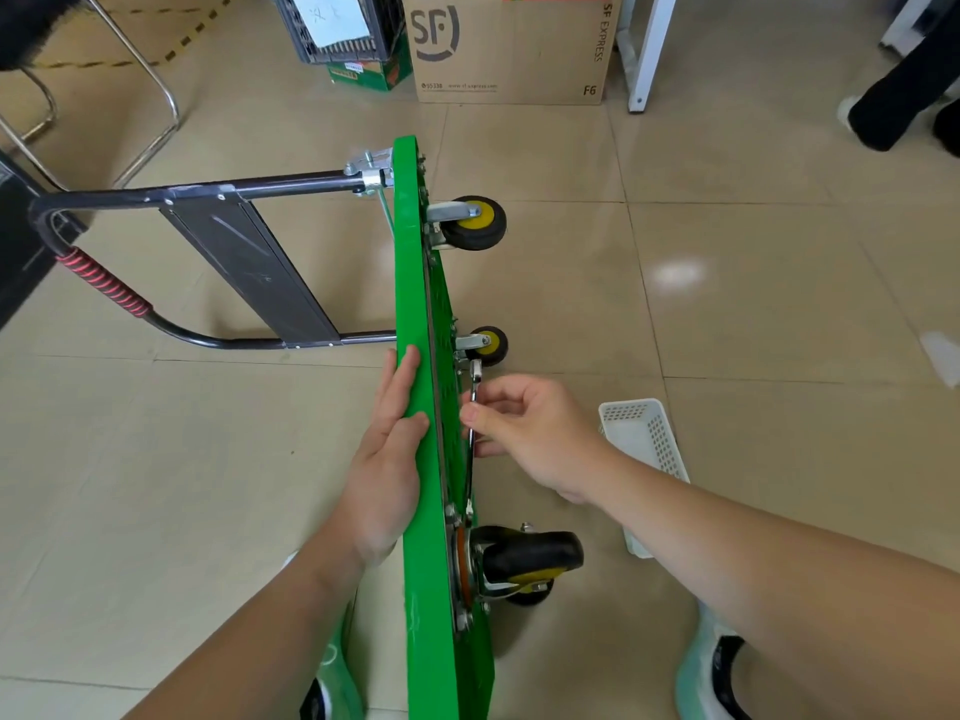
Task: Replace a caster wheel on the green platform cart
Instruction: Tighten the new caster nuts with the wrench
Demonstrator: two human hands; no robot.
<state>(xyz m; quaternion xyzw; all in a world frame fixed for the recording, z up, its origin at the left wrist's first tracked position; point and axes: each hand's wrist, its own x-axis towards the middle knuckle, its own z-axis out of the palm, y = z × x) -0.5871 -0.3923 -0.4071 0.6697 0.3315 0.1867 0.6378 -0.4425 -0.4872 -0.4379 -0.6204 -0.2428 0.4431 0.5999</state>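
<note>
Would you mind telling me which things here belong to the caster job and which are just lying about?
Job: green cart, wrench, small caster, left hand steadying, right hand pinching the wrench, white basket (probably parts).
Lying about: cardboard box, black crate, chair frame.

Cart deck [410,283]: smooth green finish with a slight sheen, plastic by appearance; handle tube [291,183] dark painted metal, semi-gloss. Near caster [530,556]: matt black rubber tyre on a yellow hub, bright plated metal bracket; wrench [469,475] polished metal. Floor tiles [727,304] glossy beige, basket [644,433] white perforated plastic, carton [519,54] matt brown cardboard.
</note>
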